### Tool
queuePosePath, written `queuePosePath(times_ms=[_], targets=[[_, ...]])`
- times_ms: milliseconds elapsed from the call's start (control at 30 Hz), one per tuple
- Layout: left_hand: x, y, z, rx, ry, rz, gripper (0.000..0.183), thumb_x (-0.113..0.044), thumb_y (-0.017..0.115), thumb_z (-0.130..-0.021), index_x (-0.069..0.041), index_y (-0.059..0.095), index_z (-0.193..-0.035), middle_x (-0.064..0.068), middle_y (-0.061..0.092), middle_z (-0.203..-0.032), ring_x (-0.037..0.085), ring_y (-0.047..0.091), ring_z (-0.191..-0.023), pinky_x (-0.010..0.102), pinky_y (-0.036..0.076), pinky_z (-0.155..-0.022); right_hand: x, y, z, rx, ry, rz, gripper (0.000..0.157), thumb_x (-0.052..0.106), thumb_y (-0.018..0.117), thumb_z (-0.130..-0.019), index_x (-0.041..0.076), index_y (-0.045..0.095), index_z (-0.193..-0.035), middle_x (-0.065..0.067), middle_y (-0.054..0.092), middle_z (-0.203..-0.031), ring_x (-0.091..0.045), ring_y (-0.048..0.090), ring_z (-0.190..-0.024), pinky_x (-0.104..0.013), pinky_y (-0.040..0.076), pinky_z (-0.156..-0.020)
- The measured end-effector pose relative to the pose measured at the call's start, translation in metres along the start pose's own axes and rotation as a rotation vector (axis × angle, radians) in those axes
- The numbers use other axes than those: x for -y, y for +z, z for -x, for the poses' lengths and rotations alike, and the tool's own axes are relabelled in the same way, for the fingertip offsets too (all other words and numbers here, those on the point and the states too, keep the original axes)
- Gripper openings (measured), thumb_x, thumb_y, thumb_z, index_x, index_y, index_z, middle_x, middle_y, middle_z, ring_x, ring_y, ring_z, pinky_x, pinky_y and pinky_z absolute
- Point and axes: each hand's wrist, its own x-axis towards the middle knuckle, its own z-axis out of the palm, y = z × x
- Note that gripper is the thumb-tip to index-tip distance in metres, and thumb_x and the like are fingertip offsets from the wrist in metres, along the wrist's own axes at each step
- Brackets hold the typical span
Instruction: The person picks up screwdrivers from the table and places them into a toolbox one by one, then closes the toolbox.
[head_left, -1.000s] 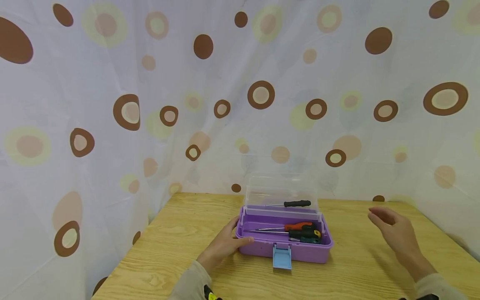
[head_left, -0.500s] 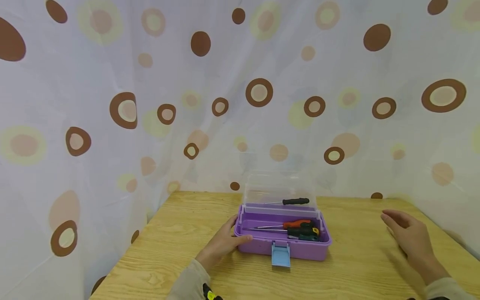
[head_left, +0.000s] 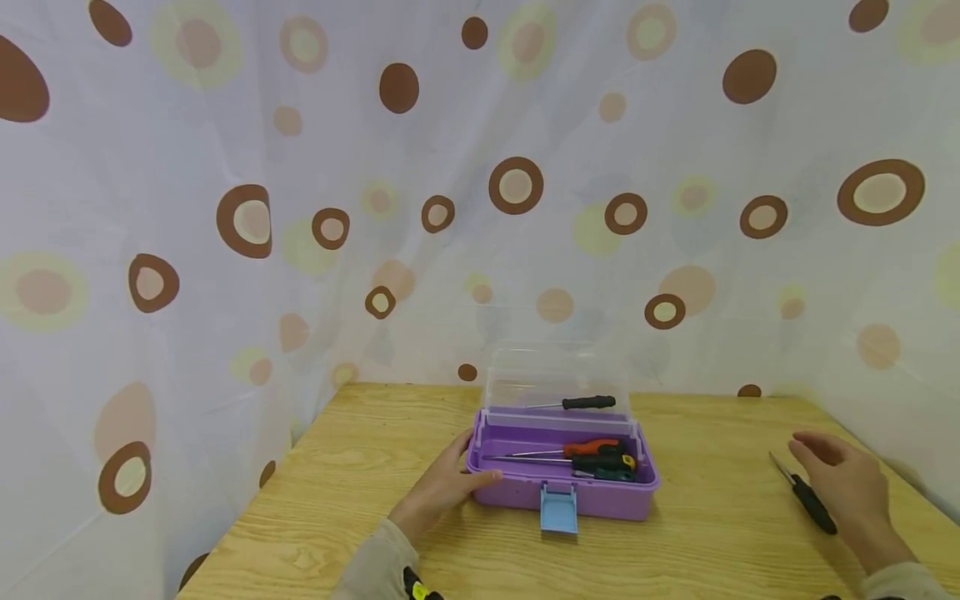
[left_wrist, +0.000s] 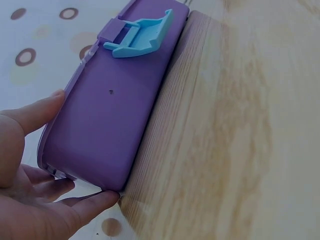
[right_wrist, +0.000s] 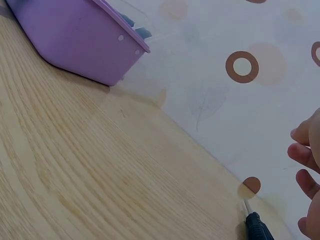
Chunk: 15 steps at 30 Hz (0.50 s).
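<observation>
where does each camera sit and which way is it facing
Head: on the person's head, facing forward and down at the box, loose screwdriver and spotted curtain; left hand, right hand and sleeves show.
Left wrist: on that wrist, facing the box's front and latch; left fingers show.
Right wrist: on that wrist, facing across the table toward box and curtain; right fingers show.
Shared: head and right wrist both show the loose screwdriver.

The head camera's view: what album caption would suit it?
Left grip on an open purple toolbox, right grip near a loose dark-handled screwdriver on the wooden table.
</observation>
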Motion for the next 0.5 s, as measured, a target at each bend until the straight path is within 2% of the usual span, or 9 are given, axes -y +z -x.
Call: queuePosePath(times_ms=[67,133,167,233,300,367,433,500], targets=[[0.0,0.0,0.0,0.0,-0.003,-0.003,0.089,-0.025,0.081,-0.091,-0.008,0.031,-0.162,0.02,0.032,-0.163,0.044,0.023,-0.15,0.067,0.015,-0.118,-0.001,-0.001,0.001,-0.012,0.014,0.024,0.066,0.05,0.054,-0.105,-0.006,0.057,-0.138,0.0,0.072,-0.104,-0.05,0.053,-0.112,-0.063,0.044,-0.084],[-0.001,0.0,-0.001,0.001,0.0,-0.001,0.09,-0.026,0.082,-0.091,-0.008,0.031,-0.162,0.02,0.032,-0.163,0.043,0.023,-0.151,0.067,0.015,-0.118,-0.003,0.0,0.002,-0.024,0.019,0.05,0.063,0.048,0.054,-0.105,-0.006,0.058,-0.137,-0.019,0.072,-0.112,-0.051,0.053,-0.112,-0.063,0.042,-0.085],[-0.001,0.0,-0.001,0.002,0.002,-0.001,0.09,-0.026,0.082,-0.091,-0.008,0.031,-0.162,0.02,0.032,-0.163,0.044,0.023,-0.151,0.067,0.015,-0.118,-0.004,0.0,0.003,-0.027,0.021,0.061,0.061,0.047,0.054,-0.106,-0.006,0.059,-0.137,-0.024,0.071,-0.116,-0.052,0.053,-0.112,-0.065,0.04,-0.087],[-0.001,0.0,-0.001,0.004,0.007,0.0,0.09,-0.026,0.082,-0.091,-0.008,0.031,-0.162,0.02,0.032,-0.163,0.044,0.023,-0.151,0.067,0.014,-0.118,-0.006,0.0,0.005,-0.026,0.008,0.09,0.057,0.042,0.055,-0.106,-0.007,0.059,-0.135,-0.028,0.069,-0.117,-0.054,0.052,-0.113,-0.069,0.034,-0.093],[-0.001,0.001,-0.001,0.007,0.011,0.002,0.09,-0.025,0.082,-0.091,-0.007,0.03,-0.162,0.021,0.032,-0.163,0.044,0.023,-0.15,0.068,0.014,-0.118,-0.009,0.0,0.007,-0.02,-0.009,0.136,0.053,0.038,0.056,-0.106,-0.008,0.06,-0.132,-0.029,0.07,-0.113,-0.055,0.054,-0.11,-0.07,0.031,-0.094],[-0.001,0.001,-0.001,0.01,0.011,0.003,0.09,-0.024,0.081,-0.091,-0.006,0.03,-0.162,0.022,0.032,-0.163,0.044,0.023,-0.15,0.068,0.014,-0.118,-0.011,-0.001,0.01,0.013,-0.006,0.194,0.053,0.037,0.055,-0.106,-0.009,0.06,-0.13,-0.028,0.071,-0.109,-0.054,0.057,-0.105,-0.068,0.036,-0.091],[-0.001,0.001,-0.001,0.005,0.007,0.004,0.089,-0.023,0.081,-0.091,-0.005,0.03,-0.162,0.022,0.032,-0.163,0.044,0.024,-0.15,0.067,0.014,-0.118,-0.012,-0.001,0.012,0.053,0.015,0.255,0.054,0.04,0.054,-0.105,-0.008,0.061,-0.13,-0.026,0.072,-0.108,-0.052,0.062,-0.098,-0.06,0.045,-0.078],[0.0,0.002,-0.001,0.003,0.003,0.011,0.089,-0.022,0.081,-0.091,-0.005,0.03,-0.162,0.022,0.032,-0.163,0.044,0.024,-0.15,0.067,0.014,-0.118,-0.012,-0.001,0.014,0.092,0.056,0.311,0.054,0.042,0.055,-0.104,-0.005,0.062,-0.129,-0.024,0.073,-0.11,-0.05,0.063,-0.094,-0.054,0.046,-0.064]])
